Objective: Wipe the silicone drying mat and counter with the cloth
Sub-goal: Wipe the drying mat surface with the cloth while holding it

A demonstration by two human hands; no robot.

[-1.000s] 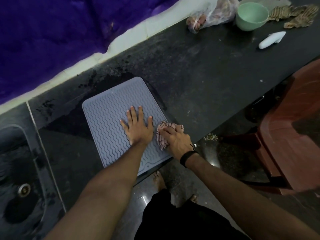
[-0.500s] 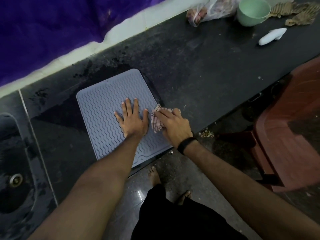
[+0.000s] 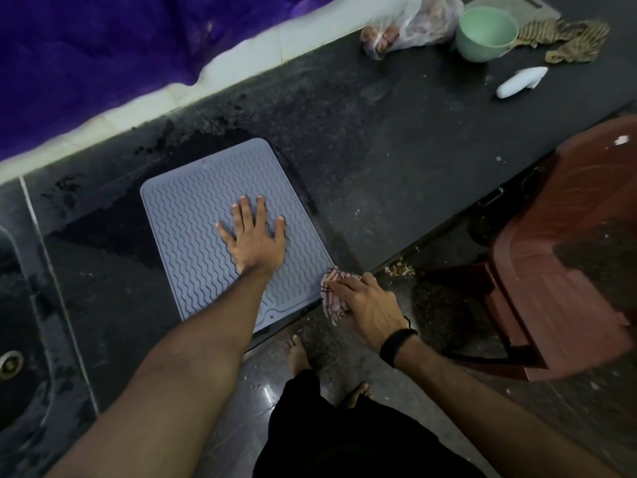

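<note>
The silicone drying mat (image 3: 193, 232) lies flat on the dark bench (image 3: 396, 139), its near edge reaching or slightly overhanging the bench's front edge, with a wet-looking dark patch around its far and left sides. The left hand (image 3: 256, 241) rests on the mat with fingers spread and straight, pinning it down. The right hand (image 3: 365, 305) holds the checked cloth (image 3: 329, 294) bunched under curled fingers at the mat's near right corner, right at the bench's lip; whether the cloth is on the mat, the bench or already past the edge is hard to tell from this angle. The risk, as I judge it, is that a stroke carried off this corner sweeps water or crumbs onto the floor, where debris (image 3: 400, 269) already lies near the bare feet (image 3: 298, 351). The cloth could also catch the corner and curl or drag the mat if the left hand eases its pressure. The far bench, by the green bowl (image 3: 486, 34), looks unwiped.
</note>
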